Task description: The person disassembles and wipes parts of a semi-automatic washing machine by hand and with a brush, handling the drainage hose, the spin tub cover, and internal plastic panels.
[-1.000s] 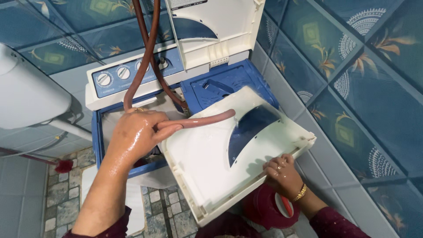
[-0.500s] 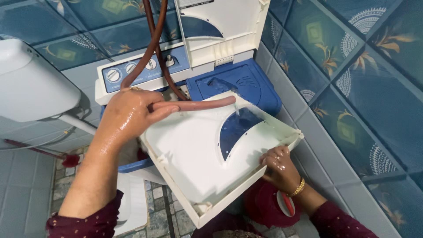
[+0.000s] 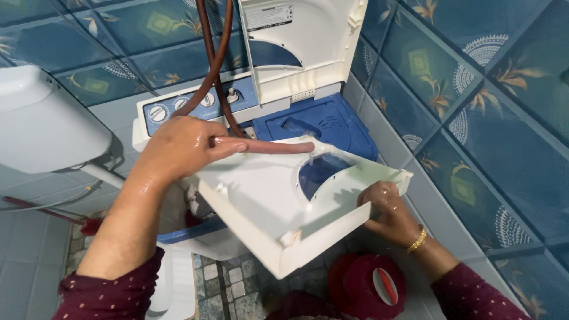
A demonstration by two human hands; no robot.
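Observation:
My left hand point(image 3: 178, 145) grips a reddish-brown rubber hose point(image 3: 269, 146) and points its end across a detached white washing-machine lid point(image 3: 261, 201). Water runs from the hose end onto the lid's blue window point(image 3: 320, 172). My right hand point(image 3: 388, 210), with a gold bangle on the wrist, holds the lid's right edge from below and keeps it tilted. The lid hangs over a white and blue twin-tub washing machine point(image 3: 314, 121), whose other lid point(image 3: 302, 47) stands raised at the back.
Blue patterned wall tiles point(image 3: 474, 106) close in the right and rear. A white cistern point(image 3: 41, 124) sits at the left. A dark red bucket point(image 3: 367, 284) stands on the floor below the lid. The hose rises past the control knobs point(image 3: 178, 106).
The lid has swung lower and flatter toward the right, and my left hand with the hose has moved rightward over it. Water now flows onto the blue window.

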